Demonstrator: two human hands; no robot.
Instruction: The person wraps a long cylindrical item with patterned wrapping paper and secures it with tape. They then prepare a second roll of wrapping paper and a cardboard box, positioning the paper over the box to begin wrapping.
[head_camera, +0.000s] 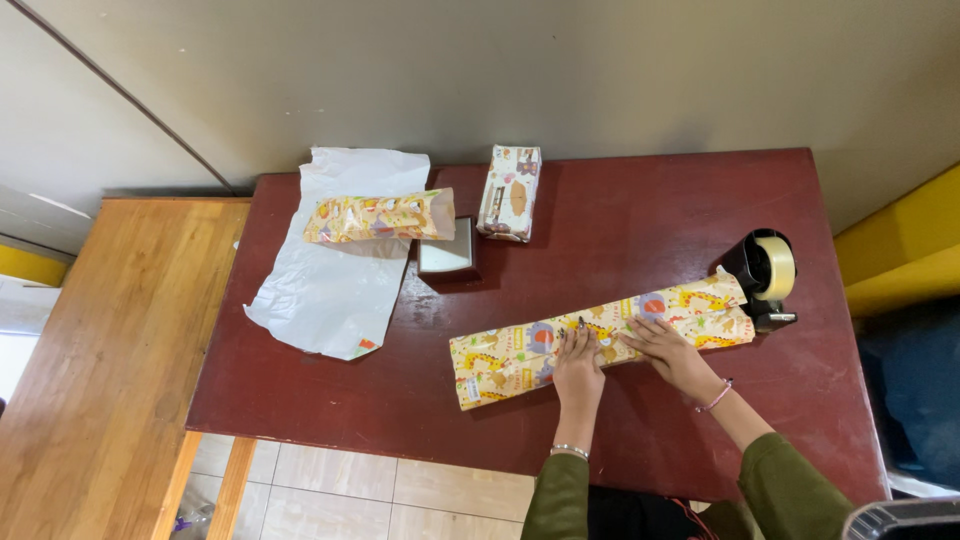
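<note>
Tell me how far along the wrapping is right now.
Done: one wrapped box stands at the far edge of the table. In hand: the left hand and right hand press flat on a long patterned parcel; its ends look open. Left: a small box looks unwrapped, beside a loose sheet and a roll. The tape dispenser sits untouched by the parcel's right end.

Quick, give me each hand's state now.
Left hand: open, pressed flat on the wrapped long parcel.
Right hand: open, fingers spread flat on the same parcel.

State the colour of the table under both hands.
Dark red table, seen in the head view.
</note>
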